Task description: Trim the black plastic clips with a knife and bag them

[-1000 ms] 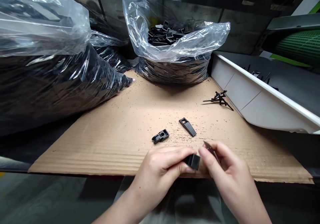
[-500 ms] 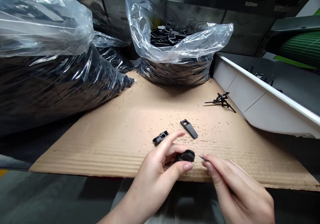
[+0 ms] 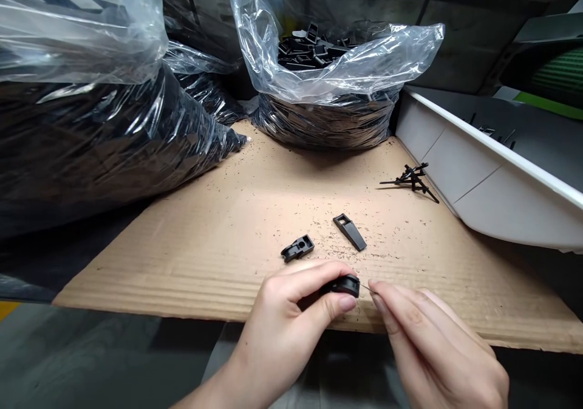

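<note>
Thumb and fingers of my left hand [image 3: 291,318] are closed around a black plastic part [image 3: 347,285], whose rounded end faces right. My right hand [image 3: 432,336] pinches a thin pointed blade [image 3: 368,288]; its tip is at the rounded end of the part, and I cannot tell whether they touch. Most of the blade is hidden by my fingers. Just beyond my left hand, a second black plastic part [image 3: 298,248] with a round hole lies on the cardboard [image 3: 182,263]. To its right rests a flat, tapered black piece [image 3: 350,233] with a square opening.
A clear plastic bag [image 3: 328,120] of black parts stands at the back, and a larger filled bag [image 3: 91,135] covers the left. Black sprue scraps [image 3: 412,181] lie beside a white bin [image 3: 473,172] on the right. Small black shavings dot the cardboard.
My left index finger has come down onto the black part, where it was raised before. The blade tip is now closer to the part. The view has tilted slightly downward.
</note>
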Motion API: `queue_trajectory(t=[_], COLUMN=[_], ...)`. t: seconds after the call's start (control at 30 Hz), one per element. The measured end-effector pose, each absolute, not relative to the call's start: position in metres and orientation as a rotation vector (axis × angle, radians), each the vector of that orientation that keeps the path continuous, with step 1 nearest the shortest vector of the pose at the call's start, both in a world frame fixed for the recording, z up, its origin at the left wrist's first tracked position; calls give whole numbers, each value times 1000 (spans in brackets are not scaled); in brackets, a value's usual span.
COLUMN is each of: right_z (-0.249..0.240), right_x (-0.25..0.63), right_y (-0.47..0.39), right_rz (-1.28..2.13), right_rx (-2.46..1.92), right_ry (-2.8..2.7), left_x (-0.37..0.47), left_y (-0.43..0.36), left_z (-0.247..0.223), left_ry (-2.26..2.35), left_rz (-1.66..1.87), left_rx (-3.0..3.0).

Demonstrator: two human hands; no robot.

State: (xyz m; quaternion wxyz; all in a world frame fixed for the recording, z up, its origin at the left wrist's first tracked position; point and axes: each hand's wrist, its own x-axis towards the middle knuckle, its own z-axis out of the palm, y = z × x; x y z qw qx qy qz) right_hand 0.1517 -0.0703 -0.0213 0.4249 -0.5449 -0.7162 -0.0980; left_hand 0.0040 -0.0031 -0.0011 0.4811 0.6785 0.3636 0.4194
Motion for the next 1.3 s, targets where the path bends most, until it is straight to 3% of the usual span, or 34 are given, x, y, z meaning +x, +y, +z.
queue_trajectory(t=[0.6,0.8,1.0,1.2,1.3], right_z=[-20,0,7,18,19], right_x=[149,153,155,164,162], right_y=[-69,-67,-62,-55,-63], right_rz=[-203,486,817,1871,1742], right_rx=[-1361,-1522,-1562,-1387,-1453], right_ry=[-1812,-1794,-1727,-1305,-1172], left_x=[2,-1,-4,-3,-3], left_y=[-1,-3,-3,-4,-5], left_z=[0,-1,-6,-5,-5], left_ry=[843,763,735,671,699], left_rz=[996,970,960,1009,1080], left_rx=[1683,1767,1791,1809,1818])
